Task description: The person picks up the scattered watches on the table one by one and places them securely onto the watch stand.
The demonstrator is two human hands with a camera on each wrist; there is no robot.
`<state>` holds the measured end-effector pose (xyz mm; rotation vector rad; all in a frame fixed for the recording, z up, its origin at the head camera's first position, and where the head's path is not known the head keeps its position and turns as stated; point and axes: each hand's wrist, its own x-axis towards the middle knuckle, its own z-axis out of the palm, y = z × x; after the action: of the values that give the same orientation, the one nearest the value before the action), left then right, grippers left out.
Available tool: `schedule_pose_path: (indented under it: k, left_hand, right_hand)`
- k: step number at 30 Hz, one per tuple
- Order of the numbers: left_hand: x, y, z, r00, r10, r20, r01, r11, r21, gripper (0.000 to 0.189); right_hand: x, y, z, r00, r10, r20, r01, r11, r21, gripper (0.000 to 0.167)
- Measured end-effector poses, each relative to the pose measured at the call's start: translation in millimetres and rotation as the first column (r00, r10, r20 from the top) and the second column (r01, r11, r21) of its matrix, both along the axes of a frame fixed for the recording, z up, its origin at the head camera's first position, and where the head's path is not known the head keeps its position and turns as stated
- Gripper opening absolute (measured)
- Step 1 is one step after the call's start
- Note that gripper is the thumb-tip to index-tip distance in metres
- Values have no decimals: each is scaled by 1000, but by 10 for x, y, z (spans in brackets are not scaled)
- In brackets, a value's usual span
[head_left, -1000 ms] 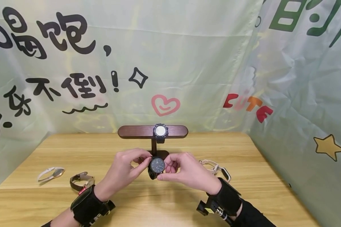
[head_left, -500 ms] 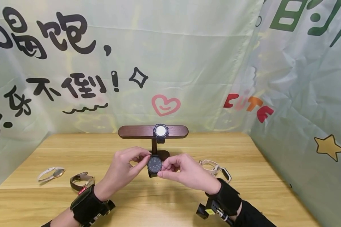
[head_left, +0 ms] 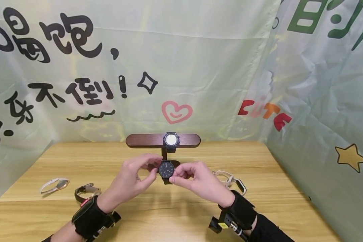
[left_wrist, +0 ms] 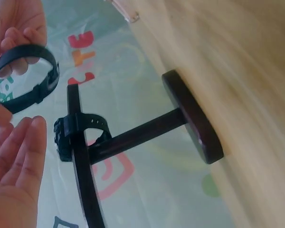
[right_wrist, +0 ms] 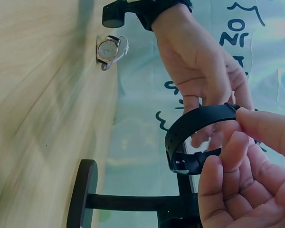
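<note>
A black-strapped watch (head_left: 166,169) with a dark round dial is held up in front of a brown wooden watch stand (head_left: 143,140). My right hand (head_left: 201,183) pinches it at the right side of its case. The right wrist view shows the strap (right_wrist: 194,119) fastened into a loop, its buckle at the bottom. My left hand (head_left: 133,178) is at the watch's left side, its thumb by the case edge and its fingers extended in the left wrist view (left_wrist: 19,166). A chunky black watch (head_left: 171,139) with a bright face is around the stand's bar.
On the wooden table (head_left: 175,218), a white-strapped watch (head_left: 55,185) and a brown-strapped watch (head_left: 87,193) lie left. A pale-strapped watch (head_left: 231,179) lies right, behind my right wrist. Printed cloth (head_left: 211,67) hangs behind the table and along the right side.
The held watch has risen slightly toward the stand, its dial turning to face me more. My left fingers have spread from their pinch at its left edge; my right hand keeps its hold.
</note>
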<state>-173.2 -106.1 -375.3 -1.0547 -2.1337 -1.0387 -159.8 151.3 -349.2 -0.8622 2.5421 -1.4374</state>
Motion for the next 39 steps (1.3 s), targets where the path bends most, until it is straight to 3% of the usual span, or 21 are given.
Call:
schedule_pose_path:
  k: [4,10,15,39]
  left_hand:
    - [15,-27,38,998,-60,12,60,998,-8,59]
    - [39,-29,99,998,-53,-28,50,995,-83,71]
    - [50,-19,116,997,-65,-29,62,994,-93,76]
    - [10,-15,87,996,-77,-36,75,994,-74,62]
  right_hand:
    - [-10,11,5,1000,0,-15,0,1000,-4,6]
    - [-21,14,7,999,-8,-44,7,1000,-20,5]
    - [-19,10,4,999,-7,-50,6,1000,-26,5]
    - [-48,16,-6,998,34,-50,-35,999,-12,11]
